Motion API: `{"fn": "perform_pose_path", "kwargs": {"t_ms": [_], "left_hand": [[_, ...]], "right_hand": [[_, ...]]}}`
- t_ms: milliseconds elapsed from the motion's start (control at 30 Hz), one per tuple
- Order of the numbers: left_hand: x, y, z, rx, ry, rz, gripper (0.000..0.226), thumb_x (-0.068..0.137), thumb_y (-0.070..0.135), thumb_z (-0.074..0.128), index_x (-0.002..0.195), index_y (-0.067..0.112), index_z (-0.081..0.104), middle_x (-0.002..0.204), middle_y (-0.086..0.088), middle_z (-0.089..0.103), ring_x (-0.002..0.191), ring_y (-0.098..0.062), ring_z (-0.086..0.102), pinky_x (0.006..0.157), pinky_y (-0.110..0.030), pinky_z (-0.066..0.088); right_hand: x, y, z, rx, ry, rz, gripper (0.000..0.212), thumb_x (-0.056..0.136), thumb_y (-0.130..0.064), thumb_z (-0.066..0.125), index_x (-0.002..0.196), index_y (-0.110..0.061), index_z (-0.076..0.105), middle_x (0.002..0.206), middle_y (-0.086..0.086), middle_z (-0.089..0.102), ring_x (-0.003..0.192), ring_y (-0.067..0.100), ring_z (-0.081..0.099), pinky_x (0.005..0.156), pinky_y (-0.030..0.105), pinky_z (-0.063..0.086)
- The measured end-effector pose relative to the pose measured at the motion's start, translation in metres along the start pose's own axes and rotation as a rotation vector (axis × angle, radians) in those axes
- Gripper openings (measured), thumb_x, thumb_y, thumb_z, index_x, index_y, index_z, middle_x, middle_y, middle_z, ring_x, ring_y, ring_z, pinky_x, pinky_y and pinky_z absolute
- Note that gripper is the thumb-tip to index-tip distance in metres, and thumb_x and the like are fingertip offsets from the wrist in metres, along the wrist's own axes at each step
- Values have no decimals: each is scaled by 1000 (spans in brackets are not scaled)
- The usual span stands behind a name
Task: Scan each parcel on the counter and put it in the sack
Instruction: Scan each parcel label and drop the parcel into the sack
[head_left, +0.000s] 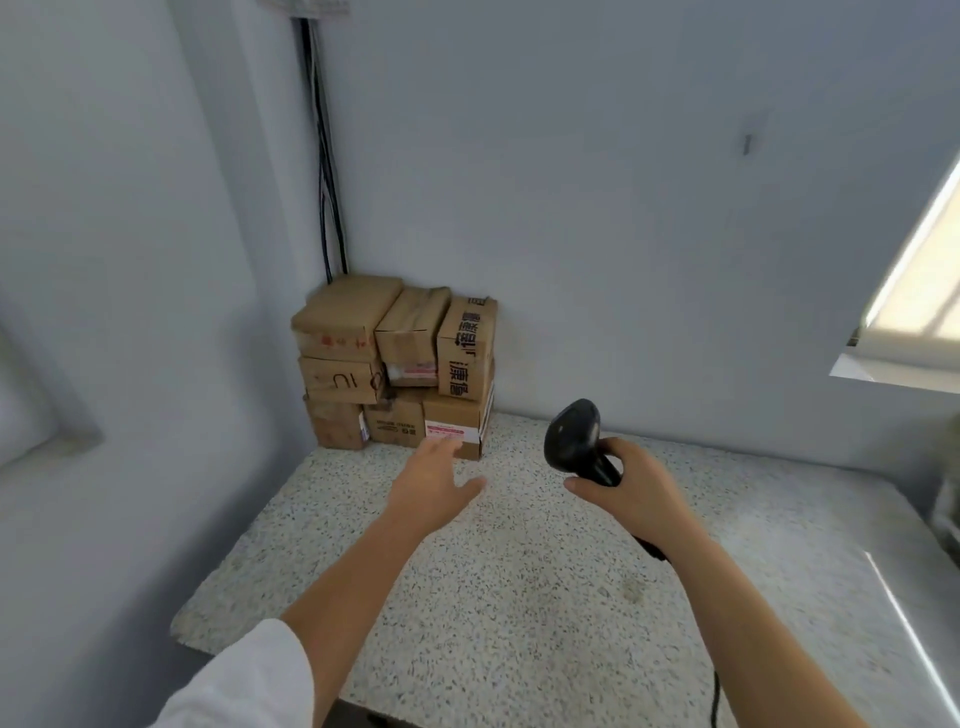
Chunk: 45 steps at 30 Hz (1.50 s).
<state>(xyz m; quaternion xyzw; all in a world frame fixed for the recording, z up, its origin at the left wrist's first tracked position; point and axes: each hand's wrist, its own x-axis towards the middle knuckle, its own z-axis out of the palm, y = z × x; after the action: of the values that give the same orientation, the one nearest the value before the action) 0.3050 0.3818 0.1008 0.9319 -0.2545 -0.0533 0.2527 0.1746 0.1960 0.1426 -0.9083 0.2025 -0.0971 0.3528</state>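
- Your left hand (434, 480) is released: the fingers are straight and spread, the thumb points off to the right, and it holds nothing.
- It is stretched out over the table (519, 597) towards the stack of parcels (395, 364). Its fingertips lie over the lower front of the labelled box (452, 423), and you cannot tell whether they touch it.
- Your right hand (631, 486) is grasping the handle of a black scanner (576, 439), with the fingers wrapped round the grip. The scanner's head is raised and points away from you, towards the wall.
- A dark cord (716, 696) shows below your right forearm, near the bottom edge of the view.
- The parcels are brown cardboard boxes piled about three high in the far left corner of the table, against both walls.
- The labelled box sits at the bottom right of the pile and has a white and red label on its front.
- Above it stands a tall box (465, 348) printed with large black characters.
- The table has a speckled, stone-like top.
- Black cables (324, 156) run down the wall corner and end behind the pile.
- A white sleeve (249, 686) covers your upper left arm; both forearms are bare.
- A bright window (924, 270) sits at the right edge.
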Motion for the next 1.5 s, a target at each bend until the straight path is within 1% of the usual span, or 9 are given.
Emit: {"fn": "perform_pose_path", "kwargs": {"t_ms": [133, 433, 500, 600, 733, 1000, 1167, 1367, 1500], "left_hand": [[40, 4, -2, -24, 52, -33, 65, 86, 46, 59, 139, 16, 37, 141, -4, 35, 121, -19, 44, 98, -36, 44], [157, 20, 5, -71, 162, -137, 79, 85, 47, 60, 143, 11, 21, 147, -13, 18, 134, -29, 24, 103, -45, 38], [183, 21, 7, -39, 186, -165, 83, 84, 48, 61, 144, 10, 16, 149, -15, 13, 136, -33, 18, 103, -46, 36], [218, 22, 11, 21, 236, -185, 88, 83, 52, 59, 145, 9, 13, 151, -21, 7, 138, -39, 12, 106, -49, 31], [255, 15, 18, 65, 210, -243, 93, 81, 57, 59, 148, 15, 9, 152, -21, 1, 139, -42, 6, 108, -51, 26], [289, 7, 29, 63, 217, -356, 93, 77, 59, 63, 144, 13, 17, 145, -21, 10, 130, -39, 21, 98, -47, 38], [294, 7, 31, 2, 241, -384, 90, 78, 49, 67, 142, 11, 17, 142, -21, 13, 126, -40, 25, 93, -46, 41], [281, 5, 35, -64, 319, -317, 91, 72, 42, 75, 138, 6, 25, 137, -21, 23, 120, -40, 31, 97, -45, 37], [260, 5, 41, -78, 341, -230, 91, 67, 41, 79, 136, 7, 29, 135, -19, 26, 120, -38, 31, 99, -46, 35]], "right_hand": [[33, -1, -1, 33, 10, -20, 46, 79, -35, 71, 119, -19, 54, 113, -2, 57, 89, 12, 51, 68, 24, 36], [134, 6, -13, 62, 26, -37, 46, 79, -36, 70, 118, -18, 54, 108, -4, 54, 87, 12, 50, 60, 15, 34], [154, 8, -15, 55, 37, -52, 47, 79, -37, 70, 118, -18, 54, 109, -4, 55, 89, 12, 51, 63, 18, 35], [175, 12, -19, 47, 34, -61, 45, 78, -38, 70, 117, -20, 54, 107, -6, 56, 86, 10, 52, 60, 13, 34], [193, 25, -23, 49, 11, -48, 45, 77, -40, 70, 116, -22, 54, 105, -7, 56, 84, 7, 52, 60, 10, 33], [215, 43, -28, 49, 15, -18, 42, 77, -39, 70, 113, -24, 55, 102, -9, 56, 77, 2, 50, 60, 12, 34], [217, 50, -26, 52, 10, -13, 43, 77, -41, 70, 114, -24, 55, 106, -8, 57, 85, 7, 53, 64, 11, 35], [209, 49, -27, 41, 18, -9, 48, 77, -41, 70, 117, -22, 54, 108, -6, 58, 88, 11, 54, 70, 20, 37], [197, 46, -28, 47, 29, -18, 47, 77, -41, 71, 116, -22, 54, 107, -6, 57, 88, 10, 53, 66, 17, 36]]}}
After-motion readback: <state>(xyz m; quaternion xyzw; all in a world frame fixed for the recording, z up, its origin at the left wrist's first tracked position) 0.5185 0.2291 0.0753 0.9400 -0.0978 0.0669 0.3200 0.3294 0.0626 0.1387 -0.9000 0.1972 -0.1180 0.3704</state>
